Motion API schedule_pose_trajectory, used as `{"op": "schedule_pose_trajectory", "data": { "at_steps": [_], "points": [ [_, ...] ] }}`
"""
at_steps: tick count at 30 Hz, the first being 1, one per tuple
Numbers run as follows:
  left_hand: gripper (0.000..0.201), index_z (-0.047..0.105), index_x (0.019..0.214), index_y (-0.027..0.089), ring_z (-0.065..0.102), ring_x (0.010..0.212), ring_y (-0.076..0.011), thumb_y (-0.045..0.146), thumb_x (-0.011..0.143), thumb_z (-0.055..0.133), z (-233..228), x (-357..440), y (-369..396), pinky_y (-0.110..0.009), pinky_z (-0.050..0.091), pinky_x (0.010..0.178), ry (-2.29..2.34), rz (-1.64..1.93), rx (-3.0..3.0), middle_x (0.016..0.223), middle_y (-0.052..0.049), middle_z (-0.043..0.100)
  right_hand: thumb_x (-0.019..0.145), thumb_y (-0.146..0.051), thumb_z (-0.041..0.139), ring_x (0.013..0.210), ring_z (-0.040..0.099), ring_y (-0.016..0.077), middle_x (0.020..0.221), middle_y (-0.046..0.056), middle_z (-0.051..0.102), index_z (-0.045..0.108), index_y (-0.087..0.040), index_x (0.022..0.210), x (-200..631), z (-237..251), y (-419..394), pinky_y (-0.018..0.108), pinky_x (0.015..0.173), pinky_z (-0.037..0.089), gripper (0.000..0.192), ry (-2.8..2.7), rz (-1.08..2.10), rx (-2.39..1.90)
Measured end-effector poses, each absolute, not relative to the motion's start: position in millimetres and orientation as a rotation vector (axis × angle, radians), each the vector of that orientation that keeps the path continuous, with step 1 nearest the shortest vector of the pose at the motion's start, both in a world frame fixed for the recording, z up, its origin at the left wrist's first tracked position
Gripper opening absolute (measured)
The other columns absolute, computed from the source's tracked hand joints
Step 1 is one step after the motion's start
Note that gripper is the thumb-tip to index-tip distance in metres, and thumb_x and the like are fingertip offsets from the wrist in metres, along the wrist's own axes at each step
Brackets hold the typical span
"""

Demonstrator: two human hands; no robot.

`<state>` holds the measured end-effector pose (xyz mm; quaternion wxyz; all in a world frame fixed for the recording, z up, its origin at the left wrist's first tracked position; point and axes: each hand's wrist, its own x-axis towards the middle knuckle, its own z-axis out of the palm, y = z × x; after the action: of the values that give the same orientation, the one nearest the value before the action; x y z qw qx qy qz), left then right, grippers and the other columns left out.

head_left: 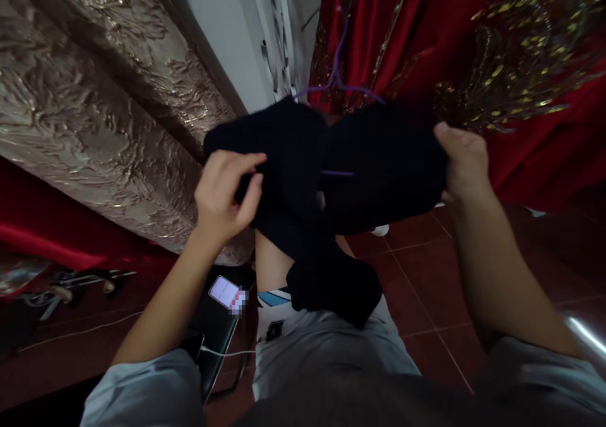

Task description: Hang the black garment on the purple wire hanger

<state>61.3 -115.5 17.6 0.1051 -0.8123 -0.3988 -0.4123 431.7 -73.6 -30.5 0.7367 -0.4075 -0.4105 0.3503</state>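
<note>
A dark, nearly black garment (379, 174) is spread between my hands above my lap. Its lower part hangs down over my thighs, and its exact kind is hard to make out. A thin purple hanger (337, 79) sticks out at its top, and a short piece of purple bar shows at the middle. My right hand (466, 162) grips the garment's right end, thumb on top. At the left side, my left hand (230, 190) lies against the cloth, index finger and thumb apart and the other fingers curled.
A lit phone (226, 292) lies on a black seat (215, 326) at my left, with a white cable (230, 353) nearby. Pinkish embossed fabric (95, 117) hangs on the left. Red curtains with gold sequins (530, 48) hang on the right. The floor has red tiles (416, 282).
</note>
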Motion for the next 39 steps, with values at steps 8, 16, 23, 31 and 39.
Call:
{"op": "schedule_pose_trajectory", "data": {
  "at_steps": [8, 16, 23, 31, 39],
  "points": [
    [0.065, 0.024, 0.166, 0.032, 0.070, 0.090, -0.0259, 0.032, 0.105, 0.045, -4, 85, -103, -0.041, 0.059, 0.084, -1.385, -0.449, -2.545, 0.113, -0.010, 0.068, 0.103, -0.015, 0.054, 0.044, 0.049, 0.0039, 0.053, -0.002, 0.056, 0.066, -0.014, 0.065, 392, 21, -38, 0.018, 0.044, 0.035, 0.039, -1.066, 0.918, -0.771],
    [0.035, 0.065, 0.131, 0.018, 0.068, 0.118, -0.0277, 0.033, 0.103, 0.052, -35, 82, -108, -0.043, 0.055, 0.103, -1.411, -1.060, -2.546, 0.131, -0.012, 0.068, 0.098, -0.019, 0.064, 0.044, 0.054, 0.0045, 0.055, 0.000, 0.060, 0.067, -0.013, 0.068, 404, 12, -51, 0.018, 0.042, 0.035, 0.031, -1.160, 0.979, -0.846],
    [0.022, 0.074, 0.109, 0.021, 0.068, 0.090, -0.0172, 0.015, 0.099, 0.055, -64, 98, -134, -0.030, 0.054, 0.085, -1.269, -1.433, -2.572, 0.100, -0.004, 0.076, 0.084, -0.039, 0.080, 0.047, 0.051, 0.0039, 0.062, 0.001, 0.064, 0.069, -0.015, 0.075, 425, -1, -56, 0.021, 0.043, 0.027, 0.027, -1.332, 0.962, -0.934],
    [0.019, 0.073, 0.107, 0.022, 0.062, 0.079, -0.0142, 0.014, 0.095, 0.061, -111, 126, -150, -0.026, 0.049, 0.074, -1.666, -2.252, -2.171, 0.094, -0.003, 0.069, 0.091, -0.034, 0.071, 0.092, 0.068, 0.0170, 0.100, 0.007, 0.070, 0.072, -0.018, 0.104, 386, -67, -70, 0.036, 0.087, 0.053, 0.021, -1.070, 0.284, -0.955],
    [0.014, 0.070, 0.107, 0.020, 0.047, 0.062, -0.0089, 0.021, 0.093, 0.069, -117, 145, -162, -0.020, 0.046, 0.062, -1.735, -2.675, -1.993, 0.072, 0.004, 0.049, 0.098, -0.051, 0.058, 0.080, 0.063, 0.0164, 0.084, 0.004, 0.064, 0.063, -0.018, 0.087, 287, -137, -149, 0.030, 0.075, 0.049, 0.035, -1.156, 0.706, -1.123]
  ]
}}
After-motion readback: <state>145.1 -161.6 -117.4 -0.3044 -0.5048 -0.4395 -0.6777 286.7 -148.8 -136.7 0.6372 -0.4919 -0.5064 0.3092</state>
